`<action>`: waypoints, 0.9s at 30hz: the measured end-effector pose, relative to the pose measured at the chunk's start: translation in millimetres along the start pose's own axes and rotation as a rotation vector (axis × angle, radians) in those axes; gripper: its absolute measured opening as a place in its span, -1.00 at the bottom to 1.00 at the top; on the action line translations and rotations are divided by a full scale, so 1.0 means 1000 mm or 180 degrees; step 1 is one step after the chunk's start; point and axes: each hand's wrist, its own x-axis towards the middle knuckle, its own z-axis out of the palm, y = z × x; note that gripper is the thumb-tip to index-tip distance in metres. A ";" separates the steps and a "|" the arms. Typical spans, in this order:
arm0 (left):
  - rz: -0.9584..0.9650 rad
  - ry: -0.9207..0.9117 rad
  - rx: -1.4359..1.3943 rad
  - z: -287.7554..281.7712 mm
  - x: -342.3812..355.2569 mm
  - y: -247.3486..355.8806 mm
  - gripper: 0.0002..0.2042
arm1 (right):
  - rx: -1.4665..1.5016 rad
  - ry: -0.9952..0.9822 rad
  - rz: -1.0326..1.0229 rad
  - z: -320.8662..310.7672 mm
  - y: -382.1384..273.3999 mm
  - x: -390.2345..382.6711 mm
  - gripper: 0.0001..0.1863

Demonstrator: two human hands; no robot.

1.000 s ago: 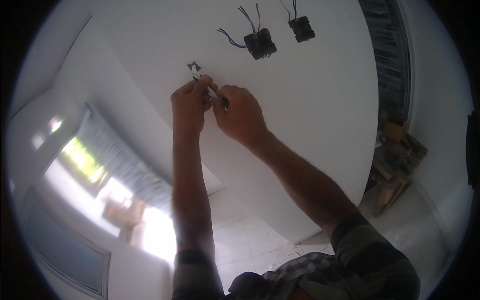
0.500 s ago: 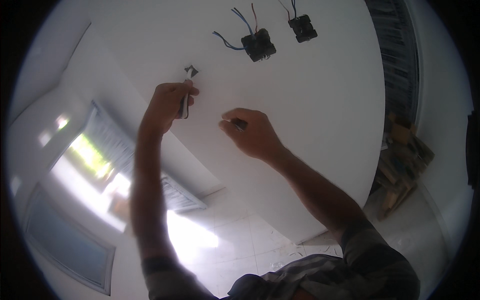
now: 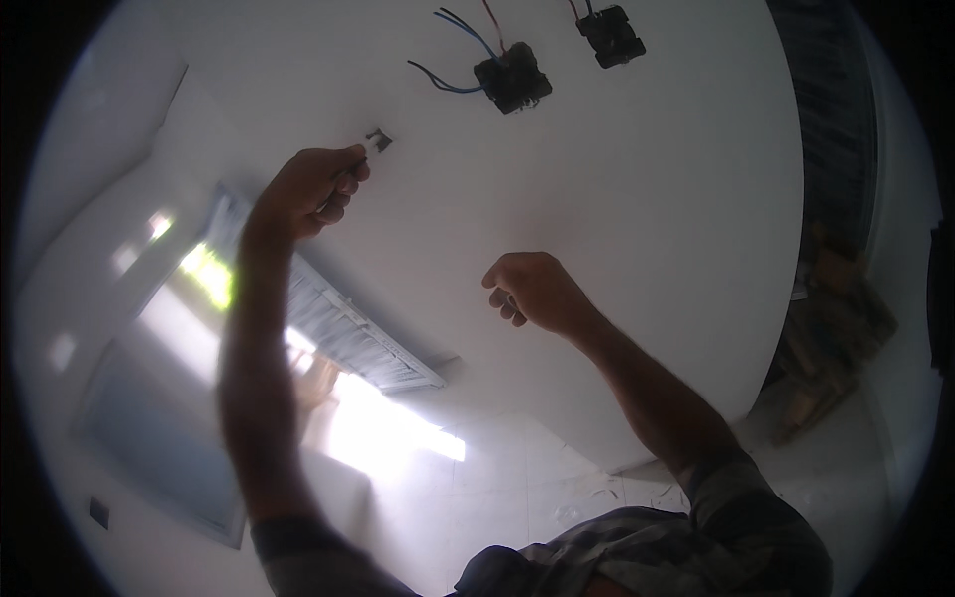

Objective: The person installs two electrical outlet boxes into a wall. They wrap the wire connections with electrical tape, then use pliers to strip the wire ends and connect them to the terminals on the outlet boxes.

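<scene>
One broad, smooth white wall, filling the middle of our view. One pale tiled floor, below it. One dim pile of brown, wooden-looking pieces, far right. Our two bare hands, well apart: the left hand, raised, fingertips pinched together; the right hand, lower, fingers curled inward, and we cannot tell what it holds. One black, squarish, plastic-looking box, trailing blue and red wires, upper middle. One similar smaller-looking black box, to its right, also wired. One small, dark, square hole in the wall, left of both. One thin white cable, between that hole and our left fingertips, which clamp it.
</scene>
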 end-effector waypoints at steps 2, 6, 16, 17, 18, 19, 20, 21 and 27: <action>0.0066 0.0009 -0.0246 0.000 0.003 -0.008 -0.68 | 0.0197 -0.0109 0.0024 -0.003 0.016 0.004 -0.70; 0.0267 0.0129 -0.0241 0.004 -0.001 -0.013 -0.68 | 0.0616 -0.0151 -0.0043 -0.005 0.028 0.005 -0.74; 0.0923 0.1529 -0.0276 0.031 -0.067 -0.098 -0.44 | 0.0060 0.0368 -0.1067 -0.025 0.041 -0.038 -0.68; 0.0966 0.1484 0.0125 0.049 -0.081 -0.118 -0.45 | -0.0111 0.0427 -0.1460 -0.024 0.044 -0.046 -0.69; 0.1128 0.1077 0.0003 0.071 -0.087 -0.142 -0.50 | -0.0134 0.0392 -0.1592 -0.025 0.048 -0.051 -0.70; 0.1281 0.0685 -0.0127 0.095 -0.092 -0.161 -0.55 | -0.0157 0.0338 -0.1722 -0.026 0.050 -0.057 -0.72; 0.1328 0.0466 -0.0432 0.122 -0.098 -0.170 -0.58 | -0.0188 0.0288 -0.1853 -0.027 0.053 -0.061 -0.73; 0.1351 0.0299 -0.0714 0.144 -0.106 -0.174 -0.58 | -0.0248 0.0204 -0.1742 -0.027 0.051 -0.064 -0.73; 0.1556 0.0242 -0.0764 0.192 -0.108 -0.189 -0.55 | -0.0609 0.0010 -0.1570 -0.035 0.054 -0.076 -0.70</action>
